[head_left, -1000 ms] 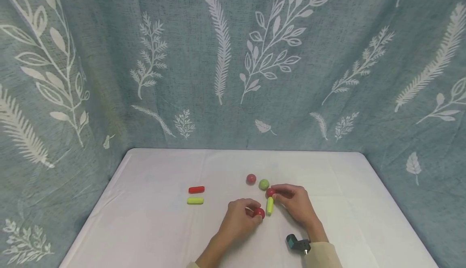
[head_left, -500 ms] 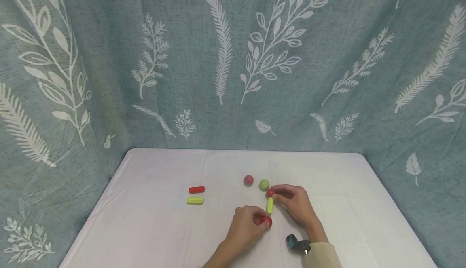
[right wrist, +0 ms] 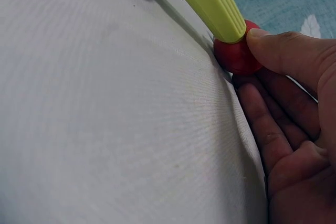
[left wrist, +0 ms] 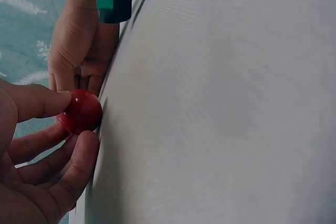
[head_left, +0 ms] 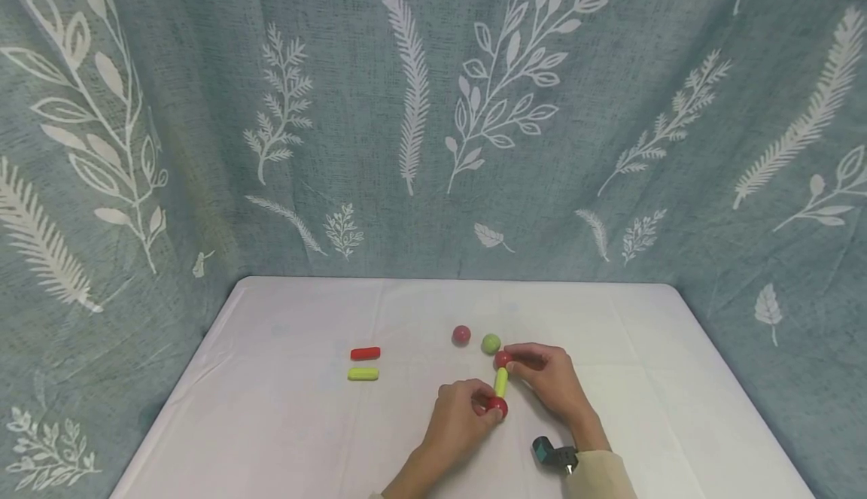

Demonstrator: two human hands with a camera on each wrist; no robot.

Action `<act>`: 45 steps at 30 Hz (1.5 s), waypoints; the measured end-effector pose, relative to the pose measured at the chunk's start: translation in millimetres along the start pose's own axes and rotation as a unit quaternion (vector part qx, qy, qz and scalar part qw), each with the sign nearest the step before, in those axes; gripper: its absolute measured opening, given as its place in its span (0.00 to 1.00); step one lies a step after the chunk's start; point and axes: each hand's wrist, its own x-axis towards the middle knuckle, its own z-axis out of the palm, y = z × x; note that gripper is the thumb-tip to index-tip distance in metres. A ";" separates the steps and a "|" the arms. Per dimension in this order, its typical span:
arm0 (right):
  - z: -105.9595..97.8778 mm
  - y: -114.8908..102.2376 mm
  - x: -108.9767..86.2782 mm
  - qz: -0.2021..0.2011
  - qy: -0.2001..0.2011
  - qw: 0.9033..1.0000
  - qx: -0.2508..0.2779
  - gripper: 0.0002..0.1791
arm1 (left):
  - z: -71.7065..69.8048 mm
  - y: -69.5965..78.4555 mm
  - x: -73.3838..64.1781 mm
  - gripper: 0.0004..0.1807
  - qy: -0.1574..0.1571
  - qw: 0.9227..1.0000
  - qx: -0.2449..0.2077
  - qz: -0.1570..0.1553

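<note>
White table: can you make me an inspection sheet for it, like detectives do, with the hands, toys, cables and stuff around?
Surface: white table, smooth-looking cloth on top.
Job's things: yellow-green stick, with near red ball and far red ball at its ends.
Clutter: red stick, second yellow-green stick, pinkish-red ball, green ball.
Grippers: left hand pinches near ball; right hand pinches far ball.
Cables: nothing seen.
Surroundings: blue-green curtain, white leaf patterns.

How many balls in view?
4: red ball in the left hand, red one in the right hand, green ball just beyond that, third red ball left of the green.
</note>
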 end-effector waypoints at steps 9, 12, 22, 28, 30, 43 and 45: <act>0.8 -1.1 0.1 -0.008 0.001 1.000 0.002 0.18 | -1.5 -0.3 1.4 0.13 -0.010 1.000 0.004 -0.010; 1.4 -1.0 -0.4 -0.009 0.006 1.000 -0.003 0.17 | -1.0 -0.3 1.6 0.13 -0.010 1.000 0.002 -0.015; 2.1 -2.2 1.8 -0.014 0.021 0.999 -0.021 0.17 | 3.0 1.9 4.0 0.13 0.002 1.000 0.005 -0.005; -0.1 -0.5 4.7 -0.020 0.035 0.998 -0.040 0.16 | 6.6 3.1 9.0 0.14 0.012 1.000 0.016 0.003; -1.1 0.3 5.7 -0.019 0.037 0.998 -0.042 0.17 | 7.1 3.3 11.0 0.14 0.013 1.000 0.017 0.003; -2.0 3.1 11.6 -0.015 0.048 0.998 -0.035 0.17 | 8.1 2.4 18.0 0.13 0.021 1.000 -0.006 0.002; -1.9 3.6 12.2 -0.017 0.053 0.998 -0.039 0.16 | 8.2 1.9 18.6 0.14 0.022 1.000 -0.008 0.006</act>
